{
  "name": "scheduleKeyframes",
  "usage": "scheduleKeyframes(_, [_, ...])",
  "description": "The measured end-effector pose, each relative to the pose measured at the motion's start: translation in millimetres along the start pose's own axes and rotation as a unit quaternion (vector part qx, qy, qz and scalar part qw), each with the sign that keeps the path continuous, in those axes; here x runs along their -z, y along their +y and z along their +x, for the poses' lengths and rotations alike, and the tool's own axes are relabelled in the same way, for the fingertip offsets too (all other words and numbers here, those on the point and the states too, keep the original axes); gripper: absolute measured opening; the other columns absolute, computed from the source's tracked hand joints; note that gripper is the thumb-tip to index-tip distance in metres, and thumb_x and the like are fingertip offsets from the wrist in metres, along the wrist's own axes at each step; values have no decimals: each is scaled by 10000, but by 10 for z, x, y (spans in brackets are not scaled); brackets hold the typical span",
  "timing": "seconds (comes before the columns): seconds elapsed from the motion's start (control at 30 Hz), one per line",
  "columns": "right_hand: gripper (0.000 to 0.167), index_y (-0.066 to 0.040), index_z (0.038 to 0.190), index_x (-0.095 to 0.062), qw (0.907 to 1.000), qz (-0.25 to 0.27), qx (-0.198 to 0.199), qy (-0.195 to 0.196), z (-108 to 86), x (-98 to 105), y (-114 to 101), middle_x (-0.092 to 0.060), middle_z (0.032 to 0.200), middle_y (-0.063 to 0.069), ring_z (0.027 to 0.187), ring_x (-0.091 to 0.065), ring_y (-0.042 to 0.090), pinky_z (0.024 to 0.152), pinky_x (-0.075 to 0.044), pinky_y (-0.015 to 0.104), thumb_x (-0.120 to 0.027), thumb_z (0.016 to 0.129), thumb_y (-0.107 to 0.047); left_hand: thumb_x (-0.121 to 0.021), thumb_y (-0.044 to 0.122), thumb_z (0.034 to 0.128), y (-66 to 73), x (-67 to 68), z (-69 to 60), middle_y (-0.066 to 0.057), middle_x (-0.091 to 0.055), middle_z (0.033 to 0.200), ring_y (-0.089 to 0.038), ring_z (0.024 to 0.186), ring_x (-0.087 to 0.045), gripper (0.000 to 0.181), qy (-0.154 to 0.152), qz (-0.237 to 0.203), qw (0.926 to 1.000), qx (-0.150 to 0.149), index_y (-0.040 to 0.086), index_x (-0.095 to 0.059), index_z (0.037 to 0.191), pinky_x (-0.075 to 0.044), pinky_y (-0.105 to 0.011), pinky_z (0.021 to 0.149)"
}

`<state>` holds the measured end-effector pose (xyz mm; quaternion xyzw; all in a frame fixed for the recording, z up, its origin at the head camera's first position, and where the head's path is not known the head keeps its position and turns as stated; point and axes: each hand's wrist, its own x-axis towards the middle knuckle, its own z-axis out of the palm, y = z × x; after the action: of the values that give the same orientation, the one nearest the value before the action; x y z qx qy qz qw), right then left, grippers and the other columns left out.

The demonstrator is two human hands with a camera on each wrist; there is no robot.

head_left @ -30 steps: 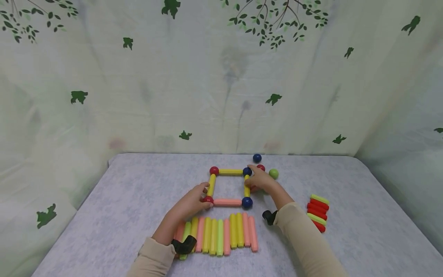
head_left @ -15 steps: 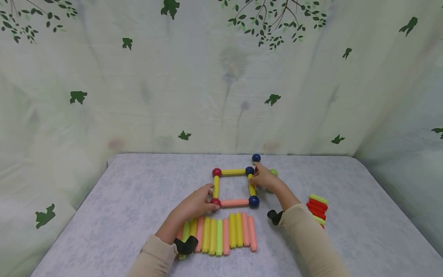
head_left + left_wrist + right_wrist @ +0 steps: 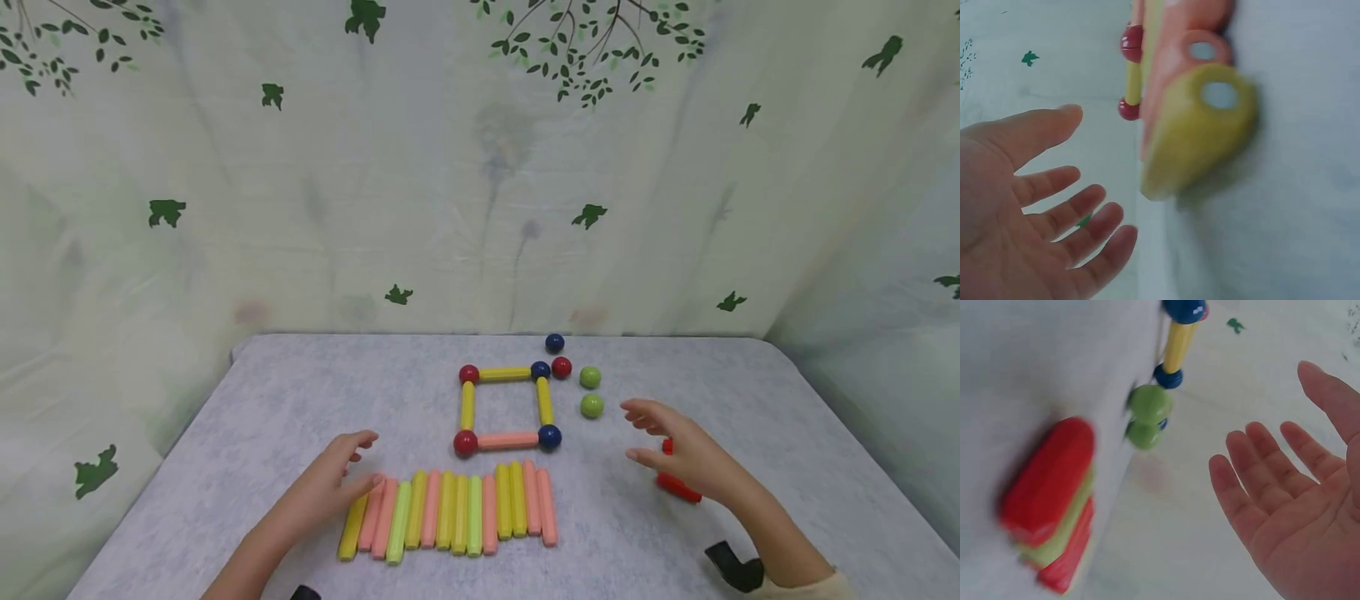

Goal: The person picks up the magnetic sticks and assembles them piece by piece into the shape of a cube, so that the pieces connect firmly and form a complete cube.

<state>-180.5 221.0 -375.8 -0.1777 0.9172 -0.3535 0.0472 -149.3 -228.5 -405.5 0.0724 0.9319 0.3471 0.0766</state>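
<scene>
A four-sided frame lies flat, with a red ball (image 3: 466, 443) at each left corner and a blue ball (image 3: 550, 437) at each right one. Yellow sticks (image 3: 544, 402) make three of its sides; a pink stick (image 3: 508, 441) makes the near side. My left hand (image 3: 318, 482), fingers spread and holding nothing, hovers by the left end of a row of pink, yellow and green sticks. In the left wrist view, the yellow stick (image 3: 1207, 131) at that end shows a silvery disc. Away to the right, my right hand (image 3: 693, 454) is extended and bare, partly hiding some red sticks (image 3: 680, 487).
Behind and right of the frame sit a loose blue ball (image 3: 555, 342), a red ball (image 3: 562, 367) and two green balls (image 3: 592, 406). Beyond the far table edge hangs a leaf-patterned cloth (image 3: 420, 183). The right wrist view shows red sticks (image 3: 1050, 481) stacked close with yellow-green ones.
Both hands have left the frame: the left drew back toward the lower left, the right swung out to the right. Between the earlier frames, the frame shifted slightly rightward.
</scene>
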Motion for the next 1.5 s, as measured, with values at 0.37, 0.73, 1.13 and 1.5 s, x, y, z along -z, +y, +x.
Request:
scheduleKeyframes(0.37, [467, -51, 1172, -535, 9950, -455, -822, -348, -338, -114, 404, -565, 1111, 55, 970, -550, 229, 794, -474, 365, -721, 749, -119, -639, 81, 772, -152, -168, -221, -98, -416, 1042, -170, 682, -404, 532, -493, -4, 9957, 779, 45, -458, 1271, -364, -271, 506])
scheduleKeyframes(0.73, [218, -89, 877, -604, 9778, -1543, -1181, -778, -287, -156, 375, -521, 762, -35, 699, -462, 144, 634, -441, 326, -737, 710, -44, -662, 40, 761, -102, -41, -247, -54, -545, 911, -162, 694, -482, 388, -247, -77, 9956, 901, 113, -504, 1108, -421, -304, 570])
scheduleKeyframes(1.13, [324, -19, 1135, -571, 9992, 50, 160, -358, 18, -176, 101, -575, 961, 18, 824, -541, 164, 742, -486, 308, -640, 822, -67, -636, 48, 828, 61, 72, -169, -65, -537, 1055, -170, 879, -537, 458, 1270, -780, 9863, -714, 108, -442, 1239, -484, -252, 726])
scheduleKeyframes(1.5, [324, -60, 1124, -526, 9860, 1506, 528, 489, 603, -581, -175, -577, 1021, 57, 923, -573, 211, 782, -484, 322, -649, 829, -112, -593, 30, 856, 267, -64, 68, -72, -489, 1092, -191, 979, -514, 483, 1916, -2303, 9406, -1599, 104, -392, 1289, -465, -211, 770])
